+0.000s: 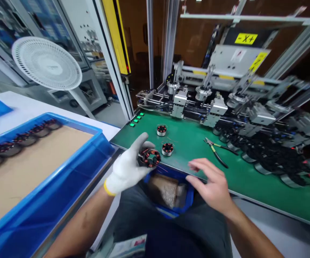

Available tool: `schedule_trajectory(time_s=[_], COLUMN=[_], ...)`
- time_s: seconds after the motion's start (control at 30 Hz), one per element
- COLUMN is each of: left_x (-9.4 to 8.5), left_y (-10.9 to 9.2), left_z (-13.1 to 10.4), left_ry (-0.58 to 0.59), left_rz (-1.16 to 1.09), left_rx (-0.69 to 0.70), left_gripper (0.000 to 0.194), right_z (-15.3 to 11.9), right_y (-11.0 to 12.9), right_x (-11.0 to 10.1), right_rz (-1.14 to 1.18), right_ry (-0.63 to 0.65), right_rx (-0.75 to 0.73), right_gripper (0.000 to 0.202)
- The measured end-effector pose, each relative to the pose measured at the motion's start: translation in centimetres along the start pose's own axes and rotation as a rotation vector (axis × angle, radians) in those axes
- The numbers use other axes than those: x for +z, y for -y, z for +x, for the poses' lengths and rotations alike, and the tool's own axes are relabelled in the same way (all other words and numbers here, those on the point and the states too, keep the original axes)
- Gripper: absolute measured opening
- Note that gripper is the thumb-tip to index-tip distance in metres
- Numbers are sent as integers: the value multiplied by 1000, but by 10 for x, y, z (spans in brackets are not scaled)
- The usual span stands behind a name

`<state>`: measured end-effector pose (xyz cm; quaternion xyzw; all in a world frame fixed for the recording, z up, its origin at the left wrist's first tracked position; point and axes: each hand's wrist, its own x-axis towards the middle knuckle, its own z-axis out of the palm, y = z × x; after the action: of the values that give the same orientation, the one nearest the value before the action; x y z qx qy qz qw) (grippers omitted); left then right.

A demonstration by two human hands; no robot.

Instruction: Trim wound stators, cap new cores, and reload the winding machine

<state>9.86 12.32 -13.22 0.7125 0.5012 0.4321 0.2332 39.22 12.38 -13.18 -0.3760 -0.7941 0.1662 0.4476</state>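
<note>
In the head view, my left hand [128, 165] wears a white glove with grey fingertips and a yellow cuff. It grips a motor stator [152, 157] wound with copper coils, held over the front edge of the green worktop. My bare right hand [210, 181] hovers at that edge, fingers apart and holding nothing. Two more stators stand on the green surface: one stator [167, 149] just beyond the held one, another stator [161, 130] farther back. Loose wire ends stick out from them. Cutting pliers [215, 150] with black and yellow-green handles lie to the right.
A blue tray [98, 138] lined with cardboard holds a row of stators on the left. Winding machinery [211, 107] spans the back of the green worktop [187, 136]. Dark stators [262, 161] line the right. A blue bin [189, 195] sits below the edge. A fan [47, 64] stands left.
</note>
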Motion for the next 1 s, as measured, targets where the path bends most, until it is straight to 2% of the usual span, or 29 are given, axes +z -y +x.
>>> schedule_trajectory(time_s=[0.1, 0.2, 0.37, 0.57, 0.7, 0.83, 0.93, 1.0], left_x=[9, 14, 17, 21, 23, 24, 23, 24], left_y=[-16, -23, -24, -30, -32, -28, -24, -23], left_z=[-30, -43, -46, -48, -51, -55, -53, -48], left_ry=[-55, -86, -107, -98, -93, -67, -85, -193], left_rz=[-108, -170, -145, -250, -198, -111, -126, -225], left_rx=[186, 315, 348, 329, 393, 420, 387, 310], left_gripper=[99, 98, 96, 94, 92, 95, 95, 98], right_z=[6, 5, -2, -8, -7, -4, -10, -17], right_y=[45, 63, 58, 58, 64, 67, 66, 63], right_x=[13, 20, 16, 9, 17, 22, 9, -3], right_rz=[202, 188, 57, -26, -49, -121, -178, -255], right_ry=[91, 80, 95, 98, -9, -52, -100, -203], right_rx=[-110, -127, -172, -239, -310, -434, -468, -374], right_gripper=[18, 10, 11, 10, 11, 10, 15, 23])
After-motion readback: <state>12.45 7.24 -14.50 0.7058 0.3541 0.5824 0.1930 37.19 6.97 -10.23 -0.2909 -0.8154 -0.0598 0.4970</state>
